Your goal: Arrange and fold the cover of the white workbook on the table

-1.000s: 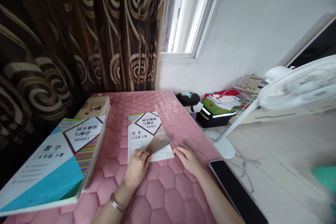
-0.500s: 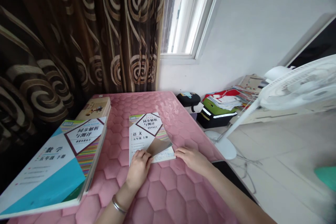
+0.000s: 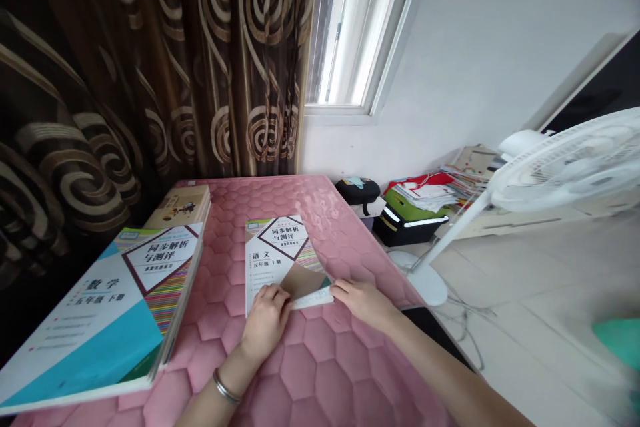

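Note:
A thin workbook (image 3: 277,250) with a white cover and Chinese print lies on the pink quilted table (image 3: 320,367). Its near right corner is folded up, showing the brown underside of the cover (image 3: 301,278). My left hand (image 3: 267,320), a bangle on its wrist, rests on the book's near edge with fingers curled against that folded corner. My right hand (image 3: 361,300) lies flat on the table just right of the book's near right corner, fingertips touching the edge.
A stack of larger workbooks (image 3: 110,307) lies at the left, with a brown book (image 3: 180,205) behind it. A dark phone (image 3: 435,327) lies under my right forearm. A white fan (image 3: 550,173) stands at the right; bags and papers (image 3: 415,203) sit on the floor.
The folded cover corner has dropped lower toward the book. My right arm has slid over the dark phone, hiding most of it. Both hands stay at the book's near edge.

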`<state>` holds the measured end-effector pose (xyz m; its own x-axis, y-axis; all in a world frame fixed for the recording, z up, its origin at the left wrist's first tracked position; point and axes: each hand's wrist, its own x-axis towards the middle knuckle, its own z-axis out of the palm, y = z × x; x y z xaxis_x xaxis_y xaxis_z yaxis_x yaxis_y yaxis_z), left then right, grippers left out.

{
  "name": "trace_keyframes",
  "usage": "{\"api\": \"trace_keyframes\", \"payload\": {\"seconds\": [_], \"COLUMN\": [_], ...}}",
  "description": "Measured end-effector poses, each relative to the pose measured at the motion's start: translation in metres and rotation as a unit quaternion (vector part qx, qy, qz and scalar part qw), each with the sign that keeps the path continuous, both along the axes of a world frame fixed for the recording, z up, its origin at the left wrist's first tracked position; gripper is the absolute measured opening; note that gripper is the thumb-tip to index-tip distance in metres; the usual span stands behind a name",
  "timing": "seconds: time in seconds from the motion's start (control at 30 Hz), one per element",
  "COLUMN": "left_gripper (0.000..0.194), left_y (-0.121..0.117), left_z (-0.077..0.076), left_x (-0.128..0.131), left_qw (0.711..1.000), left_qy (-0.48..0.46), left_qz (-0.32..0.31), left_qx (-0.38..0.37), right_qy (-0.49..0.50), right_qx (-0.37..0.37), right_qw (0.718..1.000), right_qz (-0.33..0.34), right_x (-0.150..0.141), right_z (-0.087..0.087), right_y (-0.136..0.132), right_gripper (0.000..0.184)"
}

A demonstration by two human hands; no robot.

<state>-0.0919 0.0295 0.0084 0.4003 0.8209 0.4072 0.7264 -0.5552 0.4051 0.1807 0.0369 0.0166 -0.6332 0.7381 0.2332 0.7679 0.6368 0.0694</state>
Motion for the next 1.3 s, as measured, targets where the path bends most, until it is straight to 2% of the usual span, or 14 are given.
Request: {"api": "trace_keyframes", "payload": {"seconds": [0.2, 0.3, 0.4, 0.53, 0.6, 0.7, 0.8, 0.97, 1.3], "left_gripper": [0.021, 0.010, 0.019, 0.023, 0.021, 0.020, 0.020, 0.018, 0.019], "left_y": [0.002, 0.007, 0.010, 0.012, 0.012, 0.012, 0.013, 0.012, 0.012], "left_z": [0.008, 0.003, -0.005, -0.011, -0.012, -0.013, -0.013, -0.015, -0.013], "left_x": [0.027, 0.040, 0.044, 0.042, 0.042, 0.042, 0.042, 0.041, 0.041], "left_qw": [0.999, 0.999, 0.999, 0.999, 0.999, 0.999, 0.999, 0.998, 0.998], "left_qy": [0.038, 0.048, 0.033, -0.002, -0.014, -0.023, -0.033, -0.052, -0.054], "left_qz": [-0.016, 0.001, 0.003, -0.006, -0.006, -0.004, -0.008, -0.014, -0.012], "left_qx": [-0.034, -0.018, 0.014, 0.037, 0.036, 0.031, 0.029, 0.021, 0.011], "right_qy": [0.041, 0.067, 0.121, 0.226, 0.231, 0.187, 0.156, 0.133, 0.151], "right_qx": [0.014, 0.002, -0.019, -0.051, -0.084, -0.143, -0.169, -0.173, -0.162], "right_qw": [0.997, 0.994, 0.985, 0.958, 0.958, 0.966, 0.969, 0.972, 0.974], "right_qz": [-0.068, -0.082, -0.121, -0.171, -0.150, -0.108, -0.094, -0.085, -0.041], "right_x": [-0.009, -0.015, -0.017, -0.009, -0.005, -0.003, -0.006, -0.006, 0.003], "right_z": [0.010, 0.012, 0.008, 0.001, 0.003, 0.012, 0.019, 0.017, 0.014], "right_y": [0.002, 0.001, -0.002, -0.008, -0.011, -0.014, -0.013, -0.008, -0.004], "right_gripper": [0.029, 0.026, 0.024, 0.028, 0.028, 0.026, 0.031, 0.030, 0.030]}}
